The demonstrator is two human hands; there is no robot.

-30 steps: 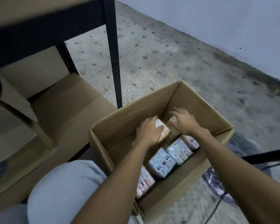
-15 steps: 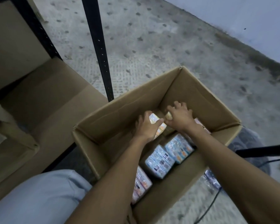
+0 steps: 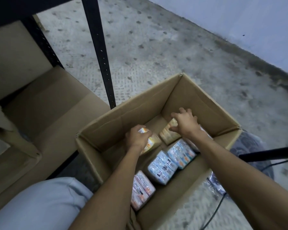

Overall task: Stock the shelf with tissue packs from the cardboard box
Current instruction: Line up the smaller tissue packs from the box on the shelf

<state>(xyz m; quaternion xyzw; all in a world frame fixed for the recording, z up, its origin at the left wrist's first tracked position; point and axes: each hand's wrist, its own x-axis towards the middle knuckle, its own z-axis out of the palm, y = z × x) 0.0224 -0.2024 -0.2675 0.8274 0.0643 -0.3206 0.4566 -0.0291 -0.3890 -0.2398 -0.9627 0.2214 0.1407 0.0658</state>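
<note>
Knee [image 3: 40, 206]: in pale cloth, just outside the near-left corner of the cardboard box [image 3: 123, 117], which stands open on the floor.
Pink pack [image 3: 142, 190]: inside the box, on edge against its near-left wall.
Blue pack [image 3: 161, 167]: inside the box, mid-floor, just beyond the pink pack.
Second blue pack [image 3: 181, 152]: inside the box, touching the first one's far side, partly under the right forearm.
Left hand [image 3: 136, 138]: inside the box by its left wall, fingers curled tight around an orange-and-white pack [image 3: 149, 144].
Right hand [image 3: 184, 123]: inside the box near its far corner, fingers spread and arched over a tan pack [image 3: 169, 132], thumb at the pack's near edge; I cannot tell whether they are gripping it.
Shelf [image 3: 98, 52]: its black upright stands just beyond the box's far-left wall; its low board, lined with cardboard, lies left of the box.
Floor [image 3: 156, 47]: speckled grey, beyond the box.
Wall [image 3: 239, 22]: pale, well beyond the box's far-right side.
</note>
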